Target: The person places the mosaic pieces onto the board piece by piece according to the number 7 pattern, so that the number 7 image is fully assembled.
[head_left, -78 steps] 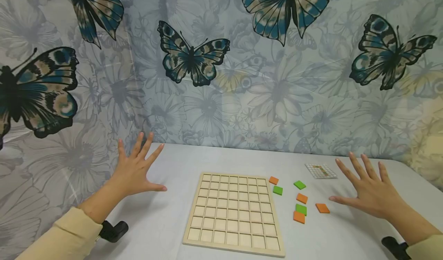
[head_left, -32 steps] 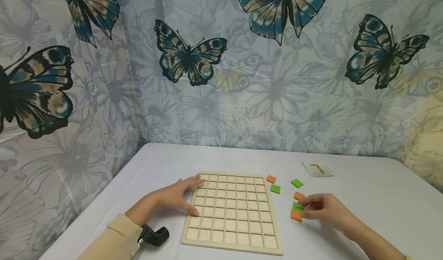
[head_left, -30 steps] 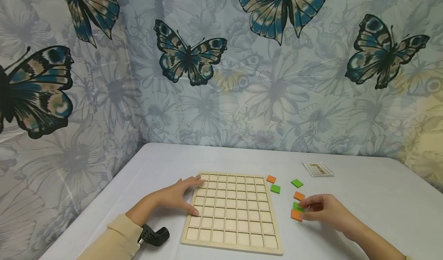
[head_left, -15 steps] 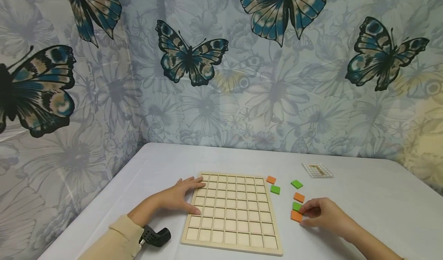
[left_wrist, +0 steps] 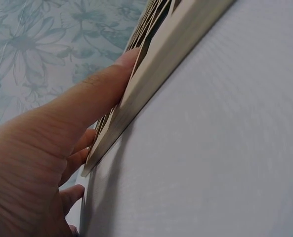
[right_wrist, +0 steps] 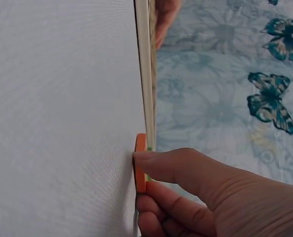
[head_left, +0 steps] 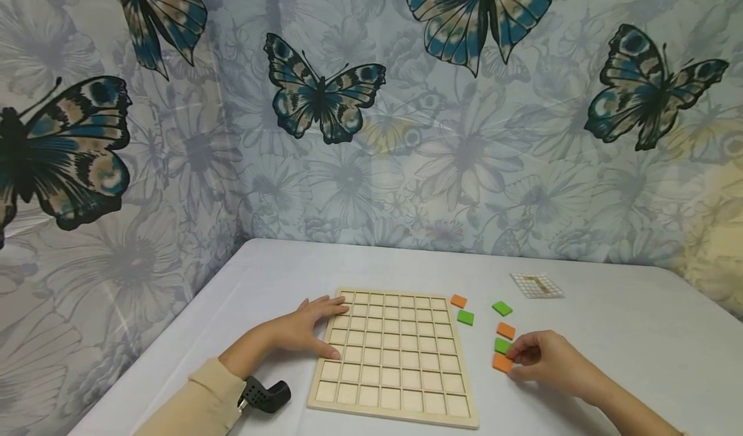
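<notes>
A flat wooden grid board [head_left: 395,416] with square cells lies on the white table. My left hand [head_left: 302,329] rests at its left edge, fingers spread and fairly straight. The left wrist view shows the thumb [left_wrist: 102,91] on the rim. Right of the board, my right hand [head_left: 551,362] pinches the near orange square tile [head_left: 502,362] between thumb and index finger at its right side. The orange tile [right_wrist: 141,163] stands edge-on in the right wrist view. Directly behind it is a green tile [head_left: 502,345], close to the index fingertip.
Farther back lie another orange tile [head_left: 505,331] and a green tile [head_left: 502,308]. Beside the board's right edge are an orange tile [head_left: 458,301] and a green tile [head_left: 465,318]. A small gridded card [head_left: 536,286] lies at the back right, before a butterfly-patterned curtain [head_left: 464,165].
Both hands were raised and spread; the left came down onto the board, the right onto the tiles. The green tile slid slightly off the near orange one. A separate orange tile is now out of sight.
</notes>
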The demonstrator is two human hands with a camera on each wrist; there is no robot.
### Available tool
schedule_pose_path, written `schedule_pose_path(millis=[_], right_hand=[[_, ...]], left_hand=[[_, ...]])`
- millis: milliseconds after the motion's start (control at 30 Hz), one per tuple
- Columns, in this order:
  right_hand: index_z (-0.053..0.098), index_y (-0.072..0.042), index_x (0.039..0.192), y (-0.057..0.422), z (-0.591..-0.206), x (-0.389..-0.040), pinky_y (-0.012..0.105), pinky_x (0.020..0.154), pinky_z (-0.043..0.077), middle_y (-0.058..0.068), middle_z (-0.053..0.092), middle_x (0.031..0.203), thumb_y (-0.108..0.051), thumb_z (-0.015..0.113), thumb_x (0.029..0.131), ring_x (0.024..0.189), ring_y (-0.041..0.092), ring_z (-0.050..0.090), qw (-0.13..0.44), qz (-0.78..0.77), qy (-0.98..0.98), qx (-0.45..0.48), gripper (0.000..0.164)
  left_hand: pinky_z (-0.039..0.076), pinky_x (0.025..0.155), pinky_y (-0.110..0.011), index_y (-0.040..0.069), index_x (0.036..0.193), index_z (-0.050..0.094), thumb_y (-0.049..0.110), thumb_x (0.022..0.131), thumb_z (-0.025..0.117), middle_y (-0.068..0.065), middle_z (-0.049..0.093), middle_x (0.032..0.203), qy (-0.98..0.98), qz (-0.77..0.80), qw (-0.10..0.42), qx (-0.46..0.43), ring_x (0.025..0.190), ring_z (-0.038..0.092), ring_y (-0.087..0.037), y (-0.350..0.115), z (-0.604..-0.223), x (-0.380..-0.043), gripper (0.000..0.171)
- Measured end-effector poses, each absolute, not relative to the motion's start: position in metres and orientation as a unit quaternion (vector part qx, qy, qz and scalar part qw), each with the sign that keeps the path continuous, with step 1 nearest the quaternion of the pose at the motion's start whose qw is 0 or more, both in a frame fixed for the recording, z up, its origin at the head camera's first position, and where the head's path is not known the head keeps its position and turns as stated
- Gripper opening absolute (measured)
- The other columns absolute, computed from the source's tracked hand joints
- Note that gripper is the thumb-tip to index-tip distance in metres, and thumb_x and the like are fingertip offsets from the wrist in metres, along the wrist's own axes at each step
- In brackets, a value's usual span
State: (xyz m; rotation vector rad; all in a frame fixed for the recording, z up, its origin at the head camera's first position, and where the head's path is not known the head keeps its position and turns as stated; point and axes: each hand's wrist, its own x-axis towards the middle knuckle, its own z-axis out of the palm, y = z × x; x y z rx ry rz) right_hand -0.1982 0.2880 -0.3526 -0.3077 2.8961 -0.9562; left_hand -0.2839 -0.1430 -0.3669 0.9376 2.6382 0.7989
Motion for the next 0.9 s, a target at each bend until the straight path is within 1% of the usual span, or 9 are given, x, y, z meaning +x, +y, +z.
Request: schedule_pose_path(millis=[200, 400, 600, 767, 900], right_hand=[[0.066, -0.001, 0.087, 0.288, -0.348, -0.198, 0.018, 0.057, 0.047, 0.001, 0.063, 0.080, -0.012, 0.076, 0.073, 0.066, 0.001, 0.050, 0.045, -0.324, 0.938, -0.114, 0.020], [0.067, 0.001, 0.089, 0.285, -0.340, -0.201, 0.019, 0.057, 0.048, 0.003, 0.066, 0.082, -0.013, 0.075, 0.075, 0.065, 0.000, 0.051, 0.063, -0.346, 0.925, -0.145, 0.021], [0.069, 0.001, 0.093, 0.278, -0.332, -0.206, 0.019, 0.058, 0.049, 0.006, 0.068, 0.089, -0.013, 0.075, 0.075, 0.067, -0.001, 0.052, 0.049, -0.342, 0.925, -0.157, 0.024], [0.070, -0.002, 0.095, 0.267, -0.328, -0.213, 0.020, 0.059, 0.048, 0.003, 0.067, 0.088, -0.015, 0.075, 0.074, 0.069, 0.003, 0.053, 0.040, -0.323, 0.934, -0.146, 0.025], [0.071, -0.003, 0.095, 0.258, -0.326, -0.220, 0.020, 0.058, 0.048, 0.002, 0.066, 0.086, -0.016, 0.074, 0.076, 0.069, 0.005, 0.052, 0.034, -0.319, 0.935, -0.155, 0.023]], left_hand=[[-0.003, 0.115, -0.059, 0.017, 0.143, 0.038, 0.045, 0.072, 0.077, -0.007, 0.022, 0.155, 0.900, 0.273, 0.116, 0.319, 0.145, 0.009, -0.034, -0.142, -0.367, -0.284, 0.086], [-0.003, 0.115, -0.059, 0.017, 0.143, 0.037, 0.046, 0.072, 0.076, -0.007, 0.022, 0.155, 0.900, 0.272, 0.117, 0.320, 0.145, 0.009, -0.034, -0.143, -0.367, -0.283, 0.086], [-0.004, 0.115, -0.059, 0.018, 0.144, 0.036, 0.047, 0.073, 0.076, -0.005, 0.021, 0.156, 0.897, 0.272, 0.123, 0.326, 0.145, 0.007, -0.034, -0.143, -0.365, -0.283, 0.086], [-0.004, 0.115, -0.059, 0.017, 0.144, 0.036, 0.046, 0.073, 0.075, -0.005, 0.022, 0.155, 0.896, 0.272, 0.123, 0.328, 0.145, 0.007, -0.034, -0.143, -0.365, -0.283, 0.086], [-0.004, 0.115, -0.059, 0.017, 0.144, 0.036, 0.047, 0.073, 0.075, -0.005, 0.022, 0.155, 0.898, 0.270, 0.123, 0.325, 0.145, 0.007, -0.034, -0.143, -0.365, -0.283, 0.086]])
